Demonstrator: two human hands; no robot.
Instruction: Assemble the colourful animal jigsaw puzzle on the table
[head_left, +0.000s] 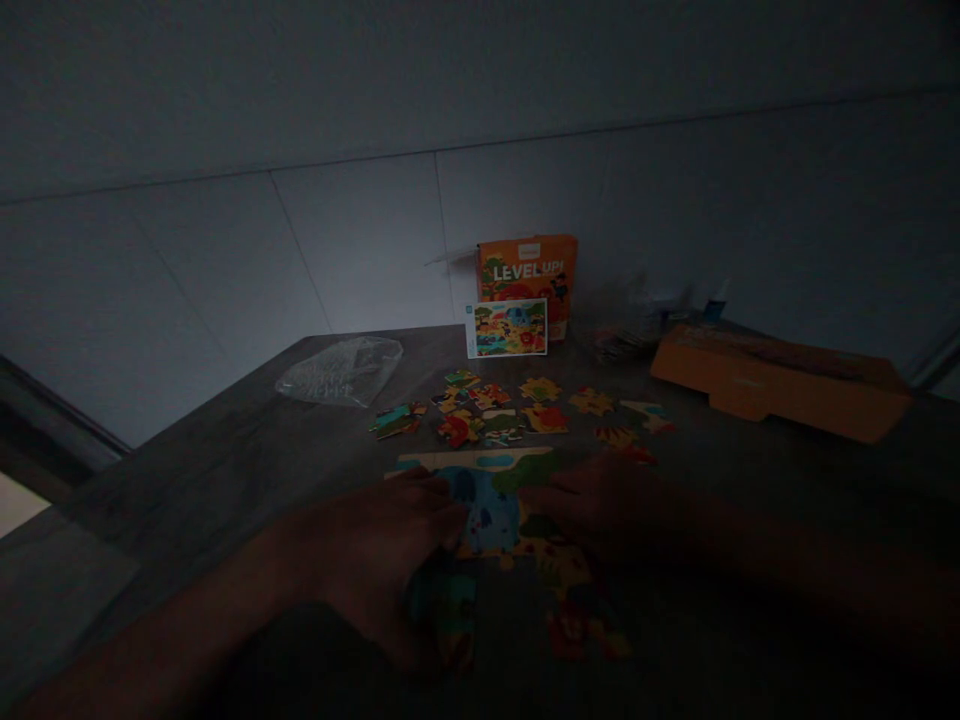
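Note:
A partly joined jigsaw puzzle lies on the table before me, with a blue elephant in its middle. My left hand rests on its left side, fingers stretched over the edge and thumb spread apart below. Over the right side, by the green part, my right hand lies with its fingers reaching inward; shadow blurs their tips. Joined pieces with a lion run down at the lower right. Teal puzzle pieces sit beside my left thumb. Both hands cover parts of the puzzle.
Several loose puzzle pieces spread beyond the puzzle. A picture card leans on an orange box at the wall. A clear plastic bag lies at the left, an orange box lid or tray at the right. The light is very dim.

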